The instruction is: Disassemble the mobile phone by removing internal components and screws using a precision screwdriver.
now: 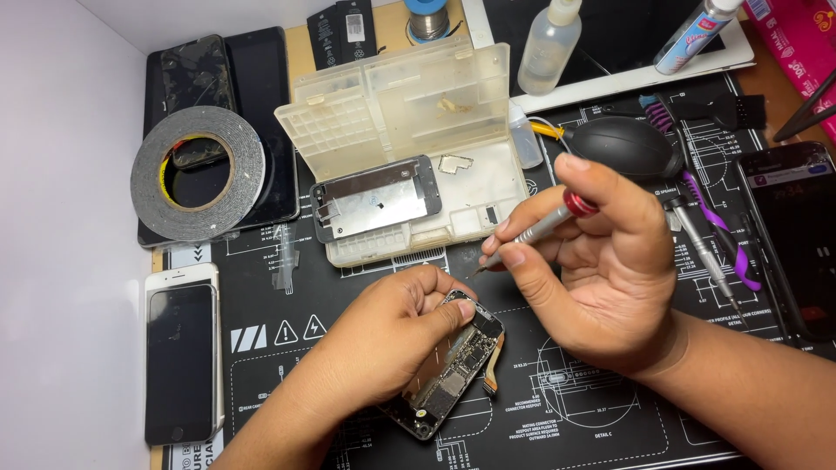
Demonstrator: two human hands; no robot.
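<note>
My left hand (383, 335) grips an opened phone body (448, 370) with its circuit board bare, resting on the black repair mat (575, 418). A small orange flex cable (495, 357) hangs off the phone's right side. My right hand (601, 270) holds a slim silver screwdriver (535, 231) with a red cap between thumb and fingers. Its tip hovers just above the phone's upper end, apart from it.
A clear plastic parts box (409, 113) lies open behind, with a phone screen assembly (376, 198) on it. A tape roll (198, 172) and dark phones sit at the left, a white phone (180, 357) below. A black air blower (627, 146), bottles, another screwdriver (701, 252) and a phone (797, 235) lie at the right.
</note>
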